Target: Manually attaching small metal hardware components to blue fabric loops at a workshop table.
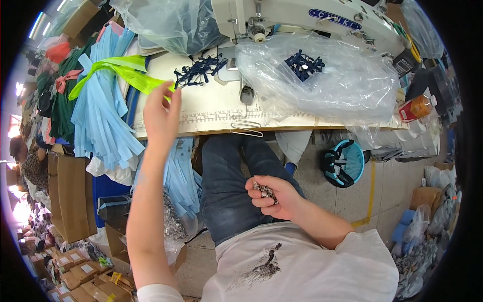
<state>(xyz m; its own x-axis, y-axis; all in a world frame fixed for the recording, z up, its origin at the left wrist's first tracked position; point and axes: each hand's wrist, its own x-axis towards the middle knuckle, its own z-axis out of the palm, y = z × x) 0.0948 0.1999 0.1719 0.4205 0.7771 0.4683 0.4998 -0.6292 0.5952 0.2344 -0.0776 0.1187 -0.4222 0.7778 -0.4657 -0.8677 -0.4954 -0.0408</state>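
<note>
Head view: at ten o'clock, the left hand (161, 115), fingers loosely curled, meets a lime strip (132, 76), pinch unclear; at five, the right hand (283, 197) clenches small silvery pieces (265, 193).

Strip (130, 74) — left of cords (200, 70)

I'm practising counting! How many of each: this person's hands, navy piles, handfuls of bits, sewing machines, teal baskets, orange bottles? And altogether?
Left hand and right hand: 2
Navy piles: 2
Handful of bits: 1
Sewing machine: 1
Teal basket: 1
Orange bottle: 1
Total: 8
</note>
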